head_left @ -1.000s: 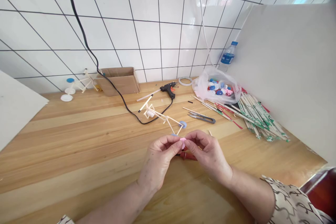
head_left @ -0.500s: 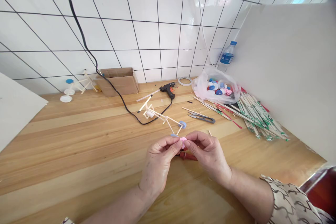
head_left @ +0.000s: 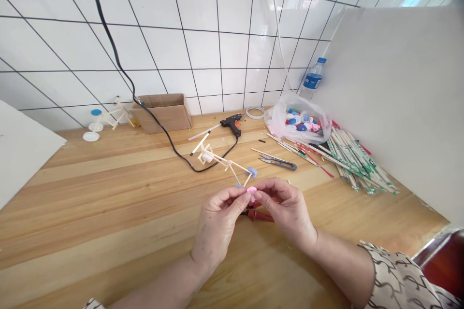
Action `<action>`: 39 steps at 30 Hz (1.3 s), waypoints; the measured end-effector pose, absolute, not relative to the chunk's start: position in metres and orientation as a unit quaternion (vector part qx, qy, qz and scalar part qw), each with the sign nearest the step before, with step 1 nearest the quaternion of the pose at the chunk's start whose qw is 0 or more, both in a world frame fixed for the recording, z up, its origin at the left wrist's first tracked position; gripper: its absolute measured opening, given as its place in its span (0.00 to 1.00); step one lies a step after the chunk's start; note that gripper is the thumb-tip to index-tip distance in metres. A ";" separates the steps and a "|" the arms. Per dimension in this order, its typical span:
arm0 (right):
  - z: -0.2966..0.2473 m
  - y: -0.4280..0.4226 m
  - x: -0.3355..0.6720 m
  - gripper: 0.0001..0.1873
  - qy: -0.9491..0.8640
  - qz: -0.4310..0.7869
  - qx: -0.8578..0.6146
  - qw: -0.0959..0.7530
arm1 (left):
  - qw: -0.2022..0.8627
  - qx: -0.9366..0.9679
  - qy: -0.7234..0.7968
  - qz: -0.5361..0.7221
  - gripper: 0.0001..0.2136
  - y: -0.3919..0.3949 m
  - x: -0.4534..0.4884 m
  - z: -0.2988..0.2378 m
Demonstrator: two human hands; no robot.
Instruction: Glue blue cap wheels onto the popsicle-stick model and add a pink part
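Between the fingertips of both hands is a small pink piece (head_left: 252, 193), perhaps a bow or flower; its exact kind I cannot make out. My left hand (head_left: 221, 219) pinches it from the left, and my right hand (head_left: 286, 210) from the right. Partly hidden below my fingers lies a red-handled tool (head_left: 259, 215). Just beyond the hands a small stick-built tricycle (head_left: 228, 163) rests on the table, with blue caps as wheels. Grey thread snips (head_left: 278, 162) lie beyond my right hand.
A black glue gun (head_left: 232, 124) and its cord lie near the wall. A cardboard box (head_left: 163, 115) stands left, beside another stick model (head_left: 112, 118). To the right are a plastic bag (head_left: 277, 123) of bottle caps, wrapped chopsticks (head_left: 362, 161), a water bottle (head_left: 313, 79) and a tape roll (head_left: 255, 112).
The pink piece is tilted slightly differently and shows more of itself between the fingertips. Both hands stay in nearly the same place, still pinching it.
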State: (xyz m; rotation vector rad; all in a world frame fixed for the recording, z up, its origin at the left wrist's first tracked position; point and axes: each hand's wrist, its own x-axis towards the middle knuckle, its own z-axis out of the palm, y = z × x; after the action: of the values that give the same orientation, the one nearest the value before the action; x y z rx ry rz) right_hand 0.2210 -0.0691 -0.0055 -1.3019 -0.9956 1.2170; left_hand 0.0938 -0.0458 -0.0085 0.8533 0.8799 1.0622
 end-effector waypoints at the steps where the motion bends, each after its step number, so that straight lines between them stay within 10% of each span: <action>1: -0.007 -0.070 0.221 0.15 -0.424 0.493 -0.548 0.526 | 0.686 0.382 0.395 0.476 0.02 -0.046 0.094 -0.009; 9: -0.010 -0.070 0.221 0.10 -0.532 0.343 -0.575 0.518 | 0.668 0.410 0.404 0.472 0.04 -0.048 0.094 -0.016; 18: -0.002 -0.066 0.222 0.20 -0.396 0.519 -0.566 0.503 | 0.682 0.444 0.389 0.433 0.09 -0.040 0.090 -0.015; 39: -0.009 -0.059 0.238 0.11 -0.558 0.483 -0.497 0.457 | 0.674 0.498 0.390 0.382 0.07 -0.027 0.078 -0.006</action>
State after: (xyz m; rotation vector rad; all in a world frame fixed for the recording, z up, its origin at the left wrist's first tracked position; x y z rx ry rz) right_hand 0.2375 -0.0586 -0.0090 -1.2242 -1.3741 1.1905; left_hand 0.0781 -0.0270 -0.0060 1.1216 0.8767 0.8597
